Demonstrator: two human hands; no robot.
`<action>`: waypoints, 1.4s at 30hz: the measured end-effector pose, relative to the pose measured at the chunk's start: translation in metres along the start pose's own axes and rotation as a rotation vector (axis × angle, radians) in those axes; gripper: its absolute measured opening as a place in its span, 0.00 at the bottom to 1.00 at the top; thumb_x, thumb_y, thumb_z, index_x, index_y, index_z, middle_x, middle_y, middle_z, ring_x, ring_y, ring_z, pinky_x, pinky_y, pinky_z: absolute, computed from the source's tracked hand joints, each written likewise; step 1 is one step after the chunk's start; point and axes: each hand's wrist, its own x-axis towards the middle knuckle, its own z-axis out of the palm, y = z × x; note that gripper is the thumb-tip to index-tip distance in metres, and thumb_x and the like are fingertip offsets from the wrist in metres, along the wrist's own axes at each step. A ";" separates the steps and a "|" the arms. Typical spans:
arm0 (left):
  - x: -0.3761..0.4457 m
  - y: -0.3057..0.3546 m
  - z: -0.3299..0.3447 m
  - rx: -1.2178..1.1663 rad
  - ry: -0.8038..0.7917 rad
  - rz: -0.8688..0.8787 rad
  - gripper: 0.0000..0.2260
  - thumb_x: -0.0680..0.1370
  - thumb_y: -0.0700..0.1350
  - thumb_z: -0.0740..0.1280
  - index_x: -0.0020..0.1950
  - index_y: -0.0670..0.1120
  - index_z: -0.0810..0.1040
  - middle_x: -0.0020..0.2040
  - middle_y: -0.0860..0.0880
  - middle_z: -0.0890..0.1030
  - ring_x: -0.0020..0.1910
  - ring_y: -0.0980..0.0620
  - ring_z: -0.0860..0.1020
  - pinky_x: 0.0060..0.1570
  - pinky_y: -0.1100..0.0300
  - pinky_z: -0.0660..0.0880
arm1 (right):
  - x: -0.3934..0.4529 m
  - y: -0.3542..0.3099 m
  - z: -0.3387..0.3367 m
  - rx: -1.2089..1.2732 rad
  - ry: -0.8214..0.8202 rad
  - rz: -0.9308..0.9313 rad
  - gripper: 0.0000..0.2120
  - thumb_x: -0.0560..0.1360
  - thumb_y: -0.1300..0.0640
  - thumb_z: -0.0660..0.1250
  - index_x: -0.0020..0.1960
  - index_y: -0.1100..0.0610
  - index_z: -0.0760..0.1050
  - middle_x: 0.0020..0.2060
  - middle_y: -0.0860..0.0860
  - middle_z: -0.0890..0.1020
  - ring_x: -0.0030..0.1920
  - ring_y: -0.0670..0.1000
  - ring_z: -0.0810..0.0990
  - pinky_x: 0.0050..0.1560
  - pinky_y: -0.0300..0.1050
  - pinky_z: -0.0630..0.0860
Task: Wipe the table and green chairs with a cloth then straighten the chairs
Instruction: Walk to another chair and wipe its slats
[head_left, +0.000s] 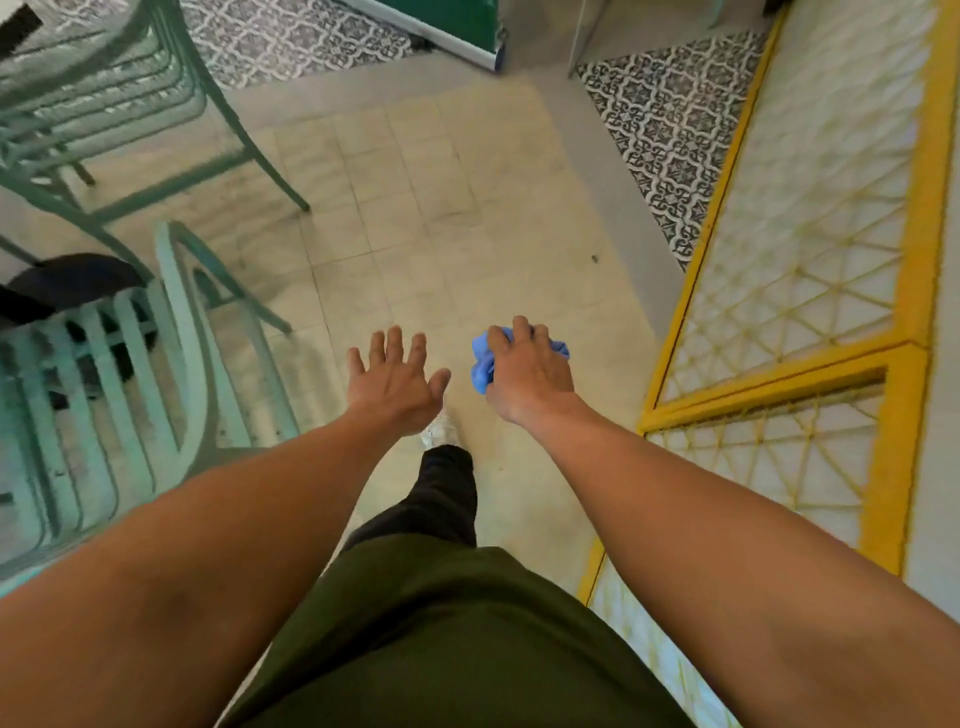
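My right hand (527, 371) is closed around a bunched blue cloth (483, 364), held out in front of me over the tiled floor. Beside it, my left hand (395, 376) is stretched forward with fingers spread and nothing in it. A pale green slatted chair (130, 374) stands at the lower left, its back rail nearest my left arm. A second green chair (104, 93) stands at the upper left. Neither hand touches a chair. No tabletop shows clearly in the view.
A yellow-framed lattice partition (810, 291) runs along the right side. Cream floor tiles (441, 208) lie ahead, with patterned dark tiles (670, 119) beyond. A dark round base (72, 280) sits under the chairs. My leg and white shoe (439, 431) are below my hands.
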 end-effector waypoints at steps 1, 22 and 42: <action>0.017 -0.006 -0.005 -0.023 -0.001 -0.027 0.31 0.81 0.63 0.44 0.80 0.49 0.43 0.80 0.44 0.42 0.79 0.43 0.41 0.75 0.40 0.42 | 0.021 -0.003 -0.006 -0.023 -0.004 -0.022 0.26 0.74 0.55 0.64 0.70 0.55 0.62 0.66 0.57 0.63 0.66 0.60 0.63 0.50 0.53 0.74; 0.186 -0.184 -0.127 -0.700 0.137 -0.972 0.30 0.82 0.62 0.47 0.80 0.49 0.48 0.80 0.43 0.46 0.79 0.43 0.45 0.74 0.40 0.44 | 0.343 -0.249 -0.140 -0.407 -0.162 -1.004 0.25 0.72 0.59 0.63 0.69 0.53 0.64 0.64 0.55 0.64 0.65 0.58 0.63 0.46 0.51 0.72; 0.131 -0.400 0.046 -1.128 0.184 -1.653 0.31 0.82 0.59 0.51 0.81 0.49 0.46 0.80 0.44 0.43 0.79 0.43 0.43 0.75 0.40 0.43 | 0.328 -0.621 0.035 -0.515 -0.189 -1.784 0.29 0.68 0.56 0.73 0.66 0.50 0.68 0.62 0.55 0.71 0.63 0.59 0.69 0.53 0.51 0.71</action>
